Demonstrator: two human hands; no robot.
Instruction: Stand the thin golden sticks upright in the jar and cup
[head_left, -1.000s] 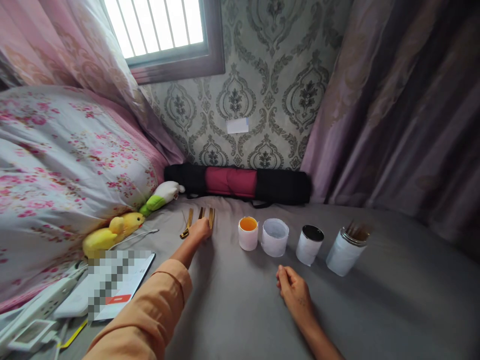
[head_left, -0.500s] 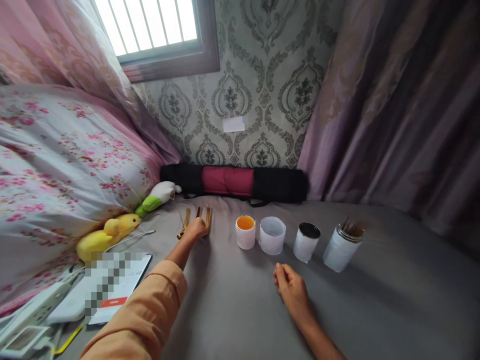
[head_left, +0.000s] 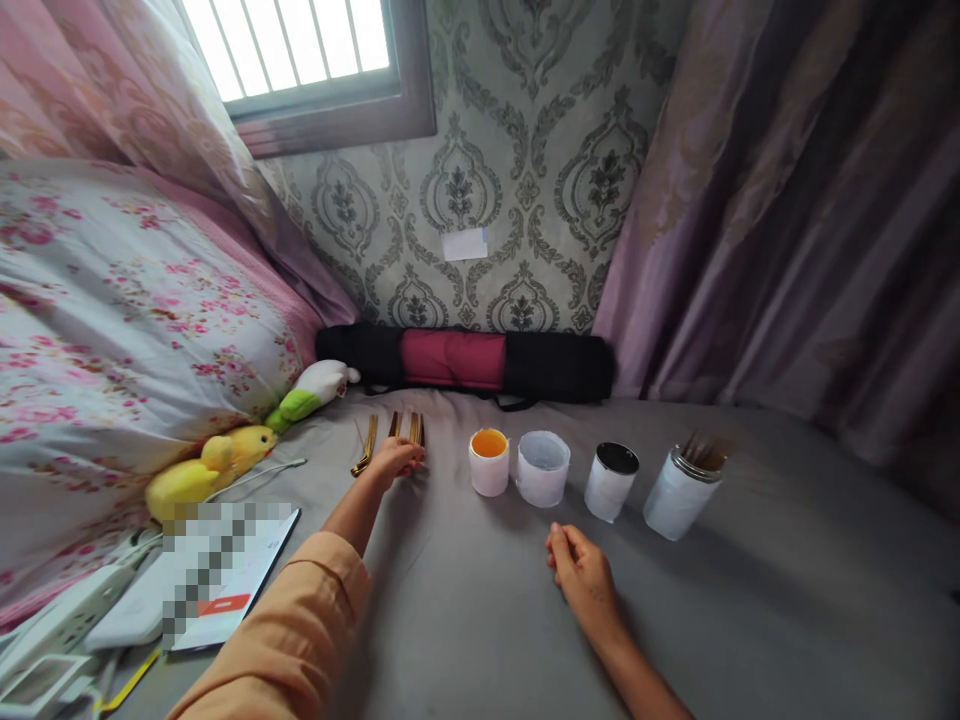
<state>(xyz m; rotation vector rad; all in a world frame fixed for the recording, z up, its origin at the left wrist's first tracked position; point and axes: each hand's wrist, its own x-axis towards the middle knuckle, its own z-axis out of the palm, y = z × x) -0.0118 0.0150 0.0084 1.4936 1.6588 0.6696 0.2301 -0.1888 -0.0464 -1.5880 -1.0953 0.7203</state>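
Note:
My left hand reaches over the near ends of several slim gold-coloured pieces of cutlery lying on the grey sheet. Its fingers are bent and close together; what they grip, if anything, is hidden beneath them. A separate small group of gold pieces lies just left of that hand. My right hand rests on the sheet with its fingers curled in, and nothing shows in it. It is nearest to a whitish tub and a white-wrapped can with a dark inside.
A white cup with an orange inside stands left of the tub. At the right, a tilted-looking white-wrapped can holds blurred thin utensils. A black and red roll bag lies along the wall. Plush toys, a phone and a power strip lie left.
My left hand has shifted slightly, its fingers now reaching further right over the gold pieces. My right hand keeps its place. The whole view has moved a little.

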